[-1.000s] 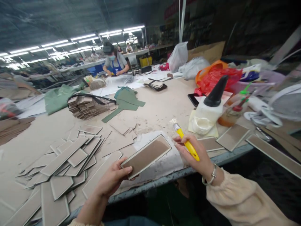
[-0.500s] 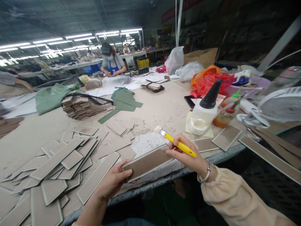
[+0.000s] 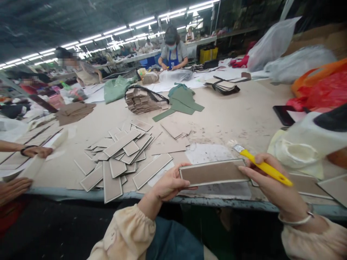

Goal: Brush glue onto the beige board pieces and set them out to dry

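A brown rectangular panel with pale edges [image 3: 214, 173] is held level over the table's front edge. My left hand [image 3: 168, 186] grips its left end, thumb on top and fingers beneath. At the other end, the fingers of my right hand [image 3: 273, 180] touch the panel's corner. That same hand is closed round a yellow-handled brush [image 3: 272, 171], whose pale bristles point up and left, apart from the panel. Under and behind the panel lies a stained white sheet [image 3: 208, 153]. Left of my left hand spreads a loose heap of similar panels [image 3: 114, 177].
A white glue container [image 3: 300, 144] stands at right, near a phone [image 3: 283, 115] and a red plastic bag [image 3: 320, 86]. Green pieces [image 3: 184, 101] and a bundled stack [image 3: 141, 101] lie farther back. Another person's hands [image 3: 40, 151] work at the far left.
My view has swung left, bringing the neighbouring person's hands into sight. The panel now lies more level. Both hands keep their hold, and the brush is still in the right one.
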Demonstrator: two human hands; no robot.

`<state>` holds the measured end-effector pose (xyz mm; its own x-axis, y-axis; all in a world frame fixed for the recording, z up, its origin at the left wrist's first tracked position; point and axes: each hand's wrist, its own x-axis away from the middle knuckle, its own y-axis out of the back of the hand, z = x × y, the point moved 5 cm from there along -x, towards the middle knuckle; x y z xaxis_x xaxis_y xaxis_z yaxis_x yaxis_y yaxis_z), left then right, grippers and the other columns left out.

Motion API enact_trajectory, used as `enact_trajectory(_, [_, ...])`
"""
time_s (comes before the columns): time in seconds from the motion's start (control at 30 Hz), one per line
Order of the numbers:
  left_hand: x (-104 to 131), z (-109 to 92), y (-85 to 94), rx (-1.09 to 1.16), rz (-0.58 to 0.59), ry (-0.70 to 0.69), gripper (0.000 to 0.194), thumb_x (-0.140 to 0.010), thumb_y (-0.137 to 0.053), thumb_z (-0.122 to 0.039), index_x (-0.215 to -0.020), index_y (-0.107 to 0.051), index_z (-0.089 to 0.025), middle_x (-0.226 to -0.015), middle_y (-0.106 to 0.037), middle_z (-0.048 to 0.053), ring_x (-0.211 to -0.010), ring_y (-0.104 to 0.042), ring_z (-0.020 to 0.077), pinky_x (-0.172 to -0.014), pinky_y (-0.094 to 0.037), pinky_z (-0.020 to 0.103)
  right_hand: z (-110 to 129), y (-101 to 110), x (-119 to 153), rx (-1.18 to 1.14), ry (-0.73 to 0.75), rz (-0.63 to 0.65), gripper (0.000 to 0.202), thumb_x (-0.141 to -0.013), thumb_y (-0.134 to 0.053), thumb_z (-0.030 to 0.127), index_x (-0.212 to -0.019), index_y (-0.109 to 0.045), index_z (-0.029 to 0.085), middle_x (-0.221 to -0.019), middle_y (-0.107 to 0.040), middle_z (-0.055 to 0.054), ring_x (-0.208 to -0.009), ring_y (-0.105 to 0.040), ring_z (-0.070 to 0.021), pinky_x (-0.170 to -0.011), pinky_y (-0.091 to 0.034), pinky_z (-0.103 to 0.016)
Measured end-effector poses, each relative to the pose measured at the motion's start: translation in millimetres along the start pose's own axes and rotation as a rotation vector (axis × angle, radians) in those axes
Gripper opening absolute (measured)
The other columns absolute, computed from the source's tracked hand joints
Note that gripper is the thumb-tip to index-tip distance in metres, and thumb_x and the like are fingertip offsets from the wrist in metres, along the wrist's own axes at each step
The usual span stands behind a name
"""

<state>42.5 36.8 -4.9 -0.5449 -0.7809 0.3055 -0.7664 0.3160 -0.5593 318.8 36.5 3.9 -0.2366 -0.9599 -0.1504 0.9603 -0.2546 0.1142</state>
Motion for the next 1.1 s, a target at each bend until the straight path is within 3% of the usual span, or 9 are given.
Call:
enact_trajectory(0.33, [-6.1, 8.2, 6.2, -0.005, -0.170, -0.091, 0.053, -0.060, -0.081, -0.014, -0.106, -0.054, -0.017, -0.100, -0.068, 0.006, -0.094, -0.064, 0.0216, -0.081, -0.051, 0.030, 2.0, -7.1, -1.9, 0.047, -0.007, 0.037, 0.038, -0.067, -0.079, 0.037, -0.082, -0.046, 0.026, -0.078, -0.058, 0.003, -0.074, -0.059, -0.0149, -0.065, -0.051, -0.025])
enact_trajectory(0.6, [-4.1, -1.6, 2.6, 0.076, -0.070, -0.028, 0.049, -0.066, -0.076, -0.014, -0.111, -0.057, -0.017, -0.107, -0.068, 0.010, -0.096, -0.066, 0.0269, -0.078, -0.056, 0.037, 5.9, -9.2, 3.2, 0.065, -0.022, 0.042, 0.036, -0.069, -0.077, 0.036, -0.083, -0.045, 0.025, -0.077, -0.057, 0.003, -0.070, -0.058, -0.0135, -0.061, -0.049, -0.024])
enact_trajectory(0.77, [-10.6, -5.4, 9.8, 0.108, -0.234, -0.207, 0.038, -0.075, -0.072, -0.020, -0.111, -0.058, -0.015, -0.108, -0.069, 0.008, -0.098, -0.066, 0.0204, -0.083, -0.055, 0.029, 5.4, -22.2, 9.2, -0.088, -0.021, 0.056, 0.036, -0.072, -0.074, 0.035, -0.084, -0.041, 0.025, -0.077, -0.056, 0.005, -0.067, -0.055, -0.0115, -0.060, -0.048, -0.024])
enact_trajectory(0.93, [-16.5, 10.7, 15.4, 0.194, -0.466, -0.260, 0.042, -0.066, -0.079, -0.018, -0.104, -0.061, -0.013, -0.095, -0.073, 0.006, -0.091, -0.068, 0.0208, -0.083, -0.056, 0.030, 2.0, -33.4, 12.4, -0.114, -0.031, 0.059, 0.034, -0.075, -0.072, 0.033, -0.086, -0.040, 0.024, -0.082, -0.055, 0.005, -0.066, -0.052, -0.0087, -0.059, -0.044, -0.022])
enact_trajectory(1.0, [-17.4, 14.6, 16.7, 0.197, -0.504, -0.243, 0.037, -0.066, -0.079, -0.017, -0.099, -0.063, -0.011, -0.092, -0.073, 0.007, -0.086, -0.069, 0.0211, -0.079, -0.058, 0.030, 1.5, -34.5, 13.1, -0.122, -0.035, 0.085, 0.034, -0.076, -0.071, 0.033, -0.088, -0.041, 0.024, -0.085, -0.056, 0.004, -0.071, -0.052, -0.0093, -0.061, -0.044, -0.022])
enact_trajectory(1.1, [-18.0, 14.7, 16.5, 0.173, -0.467, -0.196, 0.032, -0.068, -0.077, -0.016, -0.097, -0.064, -0.010, -0.091, -0.073, 0.008, -0.082, -0.070, 0.0207, -0.074, -0.059, 0.029, 3.0, -33.2, 13.0, -0.091, -0.038, 0.113, 0.033, -0.076, -0.071, 0.033, -0.087, -0.041, 0.024, -0.083, -0.054, 0.005, -0.069, -0.051, -0.0093, -0.059, -0.042, -0.021])
